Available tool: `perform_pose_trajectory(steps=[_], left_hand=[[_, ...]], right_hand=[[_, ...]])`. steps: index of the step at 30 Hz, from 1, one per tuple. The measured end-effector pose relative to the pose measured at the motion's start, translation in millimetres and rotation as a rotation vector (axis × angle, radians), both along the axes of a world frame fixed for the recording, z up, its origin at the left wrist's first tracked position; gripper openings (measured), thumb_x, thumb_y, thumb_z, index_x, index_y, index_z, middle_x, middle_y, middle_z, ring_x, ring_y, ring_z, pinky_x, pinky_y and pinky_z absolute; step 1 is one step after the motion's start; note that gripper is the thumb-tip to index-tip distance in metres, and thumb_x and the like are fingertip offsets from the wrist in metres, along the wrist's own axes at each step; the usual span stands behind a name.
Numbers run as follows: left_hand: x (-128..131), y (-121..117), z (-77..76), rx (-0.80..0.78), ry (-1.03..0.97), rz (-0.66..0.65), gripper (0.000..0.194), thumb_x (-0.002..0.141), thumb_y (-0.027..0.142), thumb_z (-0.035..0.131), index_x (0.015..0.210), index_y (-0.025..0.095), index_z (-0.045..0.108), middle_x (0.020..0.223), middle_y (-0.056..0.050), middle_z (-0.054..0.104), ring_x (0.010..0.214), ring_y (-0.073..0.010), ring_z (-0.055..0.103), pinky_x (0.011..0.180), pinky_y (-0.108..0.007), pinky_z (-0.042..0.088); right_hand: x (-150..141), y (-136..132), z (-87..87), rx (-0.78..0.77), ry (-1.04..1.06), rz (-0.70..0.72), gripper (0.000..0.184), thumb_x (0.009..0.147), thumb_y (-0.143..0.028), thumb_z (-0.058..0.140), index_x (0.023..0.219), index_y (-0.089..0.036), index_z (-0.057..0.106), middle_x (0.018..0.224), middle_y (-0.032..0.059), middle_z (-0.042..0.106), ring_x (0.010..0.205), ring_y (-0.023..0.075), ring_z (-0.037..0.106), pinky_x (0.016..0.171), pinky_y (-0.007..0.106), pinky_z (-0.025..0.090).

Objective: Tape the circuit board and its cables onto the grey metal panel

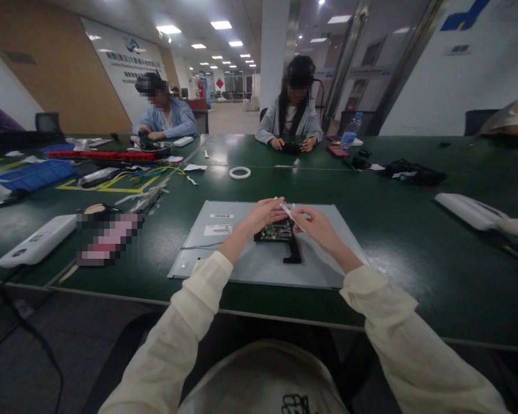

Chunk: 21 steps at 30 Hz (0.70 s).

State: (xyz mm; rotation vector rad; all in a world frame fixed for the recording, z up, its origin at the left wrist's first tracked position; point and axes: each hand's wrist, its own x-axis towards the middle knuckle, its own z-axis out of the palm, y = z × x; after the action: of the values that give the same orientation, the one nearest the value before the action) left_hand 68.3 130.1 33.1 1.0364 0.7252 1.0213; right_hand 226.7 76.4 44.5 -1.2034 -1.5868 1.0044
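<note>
Both my hands are raised in front of me over a circuit board (pixel 277 231) with a black frame, which lies on a flat grey panel (pixel 242 264). A narrow white strip (pixel 287 211) slants between my hands. My right hand (pixel 314 225) is closed, pinching the strip between thumb and fingers. My left hand (pixel 264 214) has its fingers bent toward the strip's upper end and appears to grip it there; its thumb is partly hidden. A black bracket-like piece (pixel 294 253) sticks out from the board toward me. A thin grey cable (pixel 202 247) runs leftward across the panel.
A white tape roll (pixel 240 172) lies beyond the panel. Leftward are a white power bank-like box (pixel 38 240), a blurred pink item (pixel 110 240), cables and a blue tray (pixel 34 175). Another white device (pixel 470 211) lies right. Two people sit opposite, near a water bottle (pixel 351 131).
</note>
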Motion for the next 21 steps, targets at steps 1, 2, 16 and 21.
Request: perform_pose_trajectory(steps=[1, 2, 16, 21], left_hand=[[0.1, -0.1, -0.4, 0.022, 0.037, 0.005, 0.02, 0.079, 0.029, 0.062, 0.084, 0.01, 0.061, 0.082, -0.009, 0.066, 0.07, -0.0102, 0.064, 0.067, -0.021, 0.053], [0.4, 0.1, -0.8, 0.057, 0.087, 0.031, 0.019, 0.079, 0.029, 0.062, 0.082, 0.01, 0.063, 0.079, -0.008, 0.066, 0.066, -0.0097, 0.063, 0.062, -0.02, 0.052], [-0.8, 19.7, -10.8, 0.507, 0.62, 0.407, 0.033, 0.089, 0.035, 0.039, 0.094, 0.016, 0.065, 0.083, -0.005, 0.07, 0.08, -0.015, 0.065, 0.069, -0.024, 0.051], [-3.1, 16.2, -6.9, 0.627, 0.73, 0.517, 0.029, 0.09, 0.026, 0.038, 0.108, 0.015, 0.058, 0.106, -0.008, 0.065, 0.097, -0.0157, 0.06, 0.087, -0.029, 0.046]], right_hand=[[0.6, 0.5, -0.6, 0.003, -0.021, -0.012, 0.035, 0.07, -0.051, 0.061, 0.077, -0.016, 0.06, 0.06, -0.0004, 0.057, 0.055, 0.012, 0.056, 0.057, 0.024, 0.05], [1.4, 1.4, -1.4, -0.001, -0.045, -0.035, 0.033, 0.07, -0.048, 0.062, 0.077, -0.016, 0.061, 0.06, 0.0002, 0.058, 0.055, 0.0129, 0.057, 0.056, 0.024, 0.05], [10.8, 16.6, -15.8, -0.157, -0.037, -0.249, 0.014, 0.07, -0.027, 0.066, 0.066, -0.014, 0.064, 0.056, 0.0032, 0.061, 0.054, 0.0137, 0.061, 0.054, 0.023, 0.053], [5.1, 18.6, -22.4, -0.177, -0.046, -0.246, 0.013, 0.074, -0.024, 0.062, 0.067, -0.013, 0.064, 0.055, 0.0037, 0.061, 0.05, 0.0127, 0.061, 0.048, 0.019, 0.051]])
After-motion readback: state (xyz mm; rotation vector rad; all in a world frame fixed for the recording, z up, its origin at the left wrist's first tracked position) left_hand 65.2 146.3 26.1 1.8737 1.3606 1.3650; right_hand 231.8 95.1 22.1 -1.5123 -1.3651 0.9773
